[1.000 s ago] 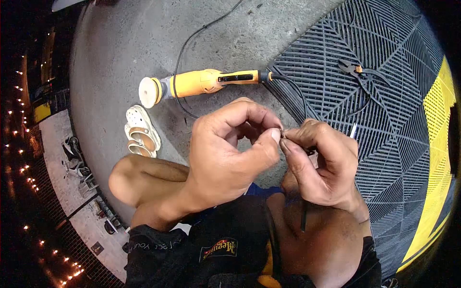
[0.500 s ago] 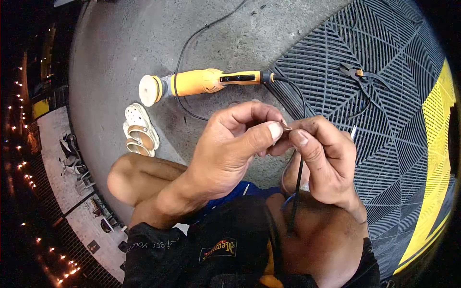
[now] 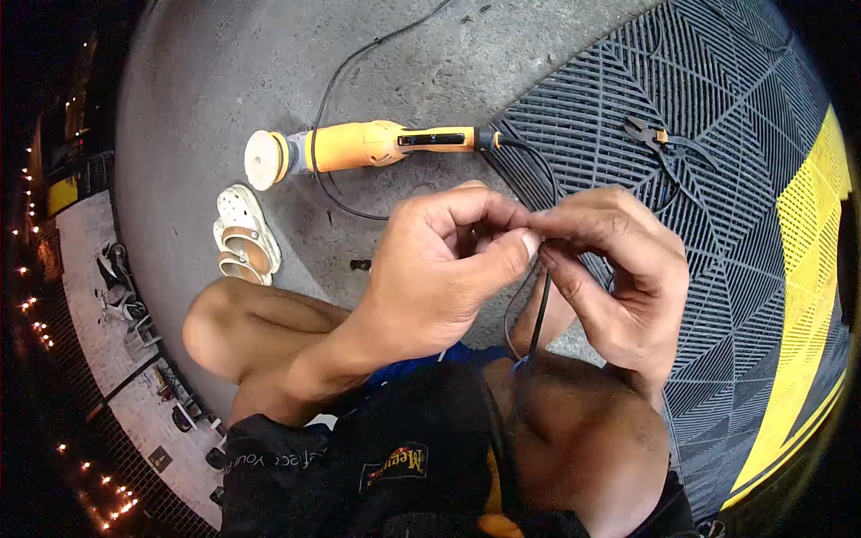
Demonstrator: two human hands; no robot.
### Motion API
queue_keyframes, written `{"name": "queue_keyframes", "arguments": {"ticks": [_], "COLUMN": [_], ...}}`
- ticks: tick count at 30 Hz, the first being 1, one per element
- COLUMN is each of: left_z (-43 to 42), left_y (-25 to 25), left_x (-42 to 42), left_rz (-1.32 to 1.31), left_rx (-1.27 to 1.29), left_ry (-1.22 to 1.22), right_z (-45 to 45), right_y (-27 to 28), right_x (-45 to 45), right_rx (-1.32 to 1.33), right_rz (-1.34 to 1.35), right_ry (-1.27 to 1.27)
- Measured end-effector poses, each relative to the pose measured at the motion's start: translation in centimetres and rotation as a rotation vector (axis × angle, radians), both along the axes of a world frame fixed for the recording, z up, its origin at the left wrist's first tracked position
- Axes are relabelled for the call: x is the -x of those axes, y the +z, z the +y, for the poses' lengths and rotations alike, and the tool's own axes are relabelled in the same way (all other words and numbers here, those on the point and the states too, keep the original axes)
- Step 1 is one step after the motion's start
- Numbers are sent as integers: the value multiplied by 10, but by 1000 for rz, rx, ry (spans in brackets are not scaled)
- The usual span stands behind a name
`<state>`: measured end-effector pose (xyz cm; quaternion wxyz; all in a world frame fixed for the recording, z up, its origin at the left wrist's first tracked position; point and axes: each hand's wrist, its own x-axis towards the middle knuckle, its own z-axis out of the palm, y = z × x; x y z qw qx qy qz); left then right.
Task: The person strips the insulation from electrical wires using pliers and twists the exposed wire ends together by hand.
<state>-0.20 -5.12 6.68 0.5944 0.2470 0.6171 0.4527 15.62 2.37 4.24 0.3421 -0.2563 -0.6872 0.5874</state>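
Note:
My left hand is closed in a pinch, thumb against forefinger. Its fingertips meet those of my right hand, which pinches at the same spot. Both seem to grip the wire end of a black cable; the tip itself is covered by the fingers. From there the cable runs down past my knee towards my lap. A yellow polisher with a round pale pad lies on the floor beyond my hands, its own black cord trailing off.
Open pliers rest on the dark grid tiles at the right, bordered by a yellow strip. White-and-tan clogs sit on the concrete floor. A small dark piece lies near my left hand.
My right hand has rolled over, its fingers now closer against the left fingertips. The reddish-brown wire bit seen between the fingertips before is now hidden. The whole view has shifted slightly.

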Motion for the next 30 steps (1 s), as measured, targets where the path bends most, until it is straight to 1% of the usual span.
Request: {"name": "queue_keyframes", "arguments": {"ticks": [2,4,5,7,9,11,13,14,17,19,20,22,23,25,26,28,29,30], "left_z": [0,0,1,1,0,-1,-4,-4,-4,-3,-3,-4,-4,-4,-4,-1,0,2], "left_y": [4,8,10,11,10,9,8,8,8,9,10,11,11,11,10,9,9,9], "left_x": [2,5,5,4,3,4,7,6,-1,-3,-5,-10,-10,-10,-9,-6,-3,1], "left_rz": [17,-4,-10,-61,-72,-83,-222,-222,-186,-38,-37,57,58,186,186,52,52,127], "left_rx": [8,94,91,86,65,43,97,98,47,5,5,-28,-28,-53,-54,-42,-42,-77], "left_ry": [-26,-80,-78,-15,-1,11,42,42,115,72,74,129,128,84,81,97,94,26], "right_z": [0,0,-1,-3,-2,-3,-5,-6,-8,-8,-8,-9,-9,-9,-9,-10,-10,-10], "right_y": [0,-1,-1,-1,-4,-5,-5,-4,-8,-9,-10,-11,-11,-10,-12,-16,-17,-17], "right_x": [-3,-6,-7,-5,-3,-2,-1,0,0,1,2,2,2,1,1,2,1,1], "right_rx": [26,28,35,35,-93,-99,-104,-78,-56,-30,-30,23,24,46,46,77,77,50], "right_rz": [-5,-22,-34,-57,-43,-33,-24,-39,-58,-34,-33,-4,-3,3,2,65,65,63], "right_ry": [-19,-18,-19,-45,-75,-63,-50,-26,26,48,50,74,73,72,70,21,17,1]}}
